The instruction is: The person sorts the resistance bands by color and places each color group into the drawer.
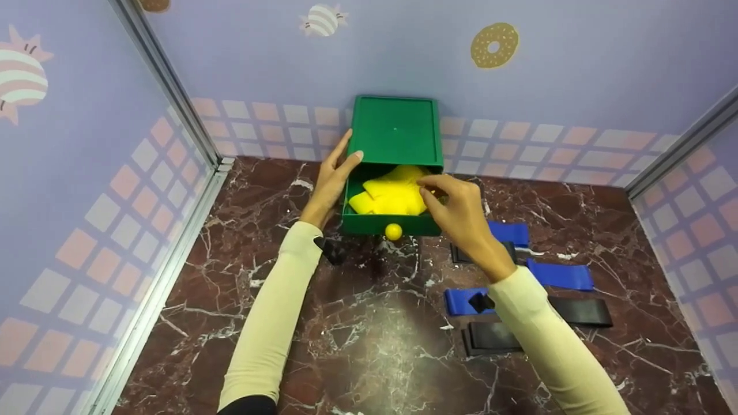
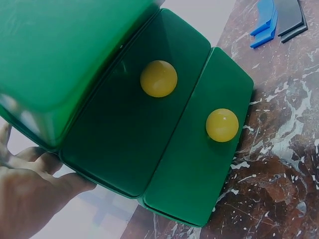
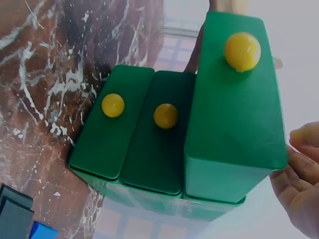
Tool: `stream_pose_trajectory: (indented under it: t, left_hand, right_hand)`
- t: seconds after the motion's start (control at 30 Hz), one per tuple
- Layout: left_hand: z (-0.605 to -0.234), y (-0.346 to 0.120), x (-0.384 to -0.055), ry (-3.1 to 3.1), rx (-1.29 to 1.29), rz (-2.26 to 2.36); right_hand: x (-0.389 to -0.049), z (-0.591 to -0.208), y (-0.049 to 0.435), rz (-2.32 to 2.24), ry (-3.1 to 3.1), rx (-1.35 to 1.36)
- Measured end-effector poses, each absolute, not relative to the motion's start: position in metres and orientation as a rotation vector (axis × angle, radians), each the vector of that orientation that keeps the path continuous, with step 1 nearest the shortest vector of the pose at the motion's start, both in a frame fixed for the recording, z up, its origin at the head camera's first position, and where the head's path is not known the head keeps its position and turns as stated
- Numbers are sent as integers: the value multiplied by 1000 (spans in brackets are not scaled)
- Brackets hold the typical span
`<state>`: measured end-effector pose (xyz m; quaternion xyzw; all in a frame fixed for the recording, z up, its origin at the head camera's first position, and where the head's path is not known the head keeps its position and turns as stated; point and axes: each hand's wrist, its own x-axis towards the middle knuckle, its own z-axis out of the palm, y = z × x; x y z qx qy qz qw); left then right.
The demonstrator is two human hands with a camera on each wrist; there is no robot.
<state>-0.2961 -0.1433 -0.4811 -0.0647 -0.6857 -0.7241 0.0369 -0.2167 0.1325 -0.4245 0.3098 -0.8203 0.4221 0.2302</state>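
A small green drawer cabinet (image 1: 396, 129) stands against the back wall with its top drawer (image 1: 369, 223) pulled out. Folded yellow bands (image 1: 392, 193) are heaped in that drawer, which has a round yellow knob (image 1: 394, 232). My left hand (image 1: 333, 178) rests flat along the cabinet's left side, thumb at its upper front edge. Over the drawer's right side is my right hand (image 1: 458, 210), its fingertips right at the yellow bands and thumb apart from the fingers. The left wrist view shows a middle drawer (image 2: 124, 129) and a bottom drawer (image 2: 194, 164), both closed.
To the right on the dark marbled table (image 1: 369, 346) lie several flat bands, blue (image 1: 560, 275) and black (image 1: 582, 311), some beneath my right forearm. Patterned walls (image 1: 277, 63) enclose the back and both sides.
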Motion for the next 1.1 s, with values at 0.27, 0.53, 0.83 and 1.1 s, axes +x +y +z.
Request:
stream_pose_trajectory:
  t: [0.27, 0.53, 0.83, 1.1]
  left_hand:
    - [-481, -145, -296, -2114, -206, -2187]
    - [-481, -145, -296, -2113, -211, -2182]
    - [-484, -145, -295, -2121, -200, -2198]
    - [-482, -142, -295, -2135, -192, -2167]
  right_hand:
    - [-181, -433, 138, 1259, -2106, 859]
    - [-157, -465, 135, 1328, -2172, 885]
    - [-153, -485, 126, 1408, -2324, 761]
    - [-158, -485, 116, 1529, -2411, 646]
